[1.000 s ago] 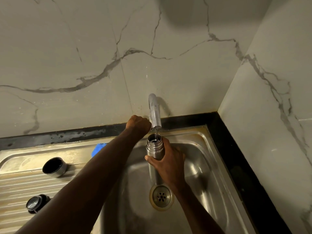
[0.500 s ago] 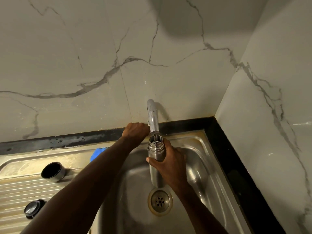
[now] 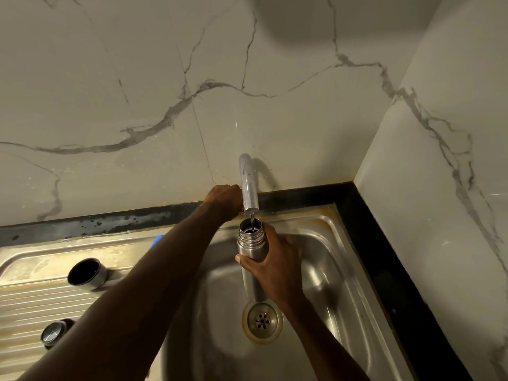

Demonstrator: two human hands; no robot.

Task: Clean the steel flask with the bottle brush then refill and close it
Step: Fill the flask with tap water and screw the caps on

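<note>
My right hand (image 3: 277, 266) grips the steel flask (image 3: 250, 244) upright over the sink basin, its open threaded mouth right under the tap spout (image 3: 248, 188). A thin stream of water runs from the spout into the flask. My left hand (image 3: 224, 200) is closed behind the spout at the tap's base; what it grips is hidden. The flask's steel cup lid (image 3: 86, 274) lies on its side on the draining board at the left. A dark stopper with a shiny top (image 3: 52, 334) rests nearer to me on the board. No bottle brush is recognisable.
The steel sink (image 3: 324, 270) has a drain strainer (image 3: 262, 321) below the flask. A blue object (image 3: 157, 240) peeks out behind my left forearm. A black counter edge (image 3: 384, 270) and marble walls close in the back and right.
The view shifted slightly. Both hands stay in place: the flask remains under the running tap, my left hand at the tap's base.
</note>
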